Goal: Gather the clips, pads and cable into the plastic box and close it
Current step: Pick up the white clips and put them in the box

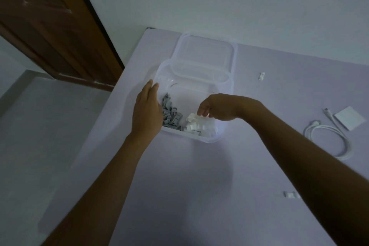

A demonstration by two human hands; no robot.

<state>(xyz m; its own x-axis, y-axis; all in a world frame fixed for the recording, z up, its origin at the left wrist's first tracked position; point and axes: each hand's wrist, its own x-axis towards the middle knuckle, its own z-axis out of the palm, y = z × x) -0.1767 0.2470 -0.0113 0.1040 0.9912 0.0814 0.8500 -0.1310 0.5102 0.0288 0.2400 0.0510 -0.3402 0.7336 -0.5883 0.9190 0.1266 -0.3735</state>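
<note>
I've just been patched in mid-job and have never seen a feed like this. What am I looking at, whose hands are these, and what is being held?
There is no machine here. A person works with bare hands, and the single picture comes from a camera on their head, looking down at a lilac table. The left hand lies with straight fingers against the left side of a clear plastic box, with the lid open behind it. Inside lie grey clips and white clips. The right hand hangs over the white clips with curled fingers; whether it pinches one I cannot tell. Outside the box lie a white cable, a white pad, a far clip and a near clip.
</note>
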